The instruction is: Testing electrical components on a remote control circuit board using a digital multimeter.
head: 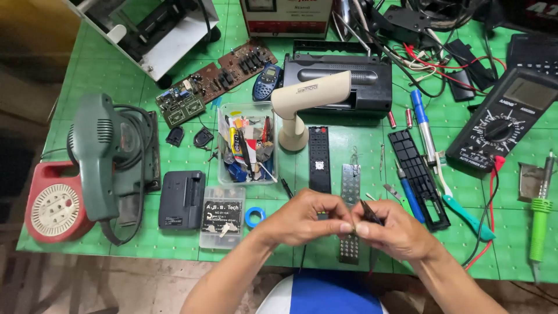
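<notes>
My left hand (305,218) and my right hand (392,229) meet fingertip to fingertip over the front edge of the green mat (87,70). Together they pinch a small dark part (369,213); its exact shape is hidden by my fingers. Under my hands lies a grey rubber keypad sheet (350,180). A black remote control body (319,158) lies just behind my left hand. A black remote shell with key holes (418,168) lies to the right, beside a blue pen-like tool (410,195).
A clear tub of small parts (247,145), beige heat gun (302,102), black radio (343,78), multimeter (503,119), green soldering iron (539,224), green sander (107,154), red reel (52,203), black charger (182,199), screwdriver-bit box (222,216), circuit boards (212,78) and toothbrush (465,209) crowd the mat.
</notes>
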